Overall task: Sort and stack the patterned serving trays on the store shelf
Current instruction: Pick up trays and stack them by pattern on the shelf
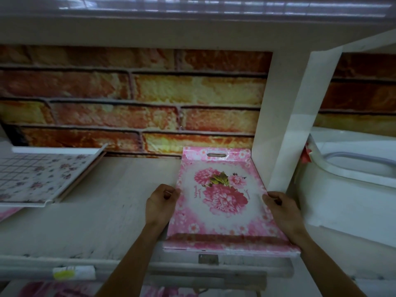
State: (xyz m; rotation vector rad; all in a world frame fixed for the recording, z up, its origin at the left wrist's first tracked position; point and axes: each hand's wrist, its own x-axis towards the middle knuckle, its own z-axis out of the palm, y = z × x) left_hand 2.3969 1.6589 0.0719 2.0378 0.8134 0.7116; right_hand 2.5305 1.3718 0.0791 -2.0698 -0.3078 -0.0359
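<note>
Firstly, item nearest you: front rail of the shelf, carrying a yellow-and-white price label.

Item two: your left hand and right hand. The fingers of each are curled onto a long edge of the pink floral tray, left hand on the left rim and right hand on the right rim, about midway along.

Item three: the pink floral tray itself. It lies face up at the right end of the shelf, just beside the white upright, with its near end at the shelf's front lip. Whether it rests fully on the board or is held a little off it, you cannot tell. Its long axis runs front to back; the handle slot points away from you, close to the back wall.

Handling, as a judgement: stiff, light, glossy and likely slippery, and it may chip if knocked against the upright. The two long rims where you hold it now look the surest grip; the slot would suit one-handed carrying.

Item four: grey floral trays, stacked at the shelf's left end, well apart from the pink one.

Item five, farthest: brick-pattern backing. Beyond the upright sits a white tub.
</note>
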